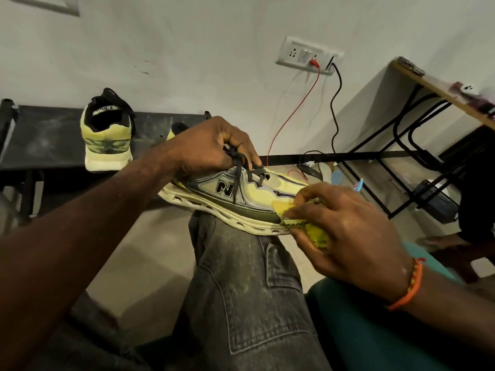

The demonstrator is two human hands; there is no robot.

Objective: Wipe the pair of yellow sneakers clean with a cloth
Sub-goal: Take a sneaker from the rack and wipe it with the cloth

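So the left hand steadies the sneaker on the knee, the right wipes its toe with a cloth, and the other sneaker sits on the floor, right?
Not quite: the head view shows the other sneaker on the black bench, not the floor.

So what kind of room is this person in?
Probably a plain room at home or a small workroom, though that's a guess: a wall socket with wires plugged in, a metal-legged desk and a dusty black bench holding a sneaker.

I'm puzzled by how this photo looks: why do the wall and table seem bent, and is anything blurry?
Head view: the wide-angle lens bows the table edge and bench; the light is dim and yellowish; the sneaker on the knee is fairly sharp, while the left hand and right hand look slightly soft.
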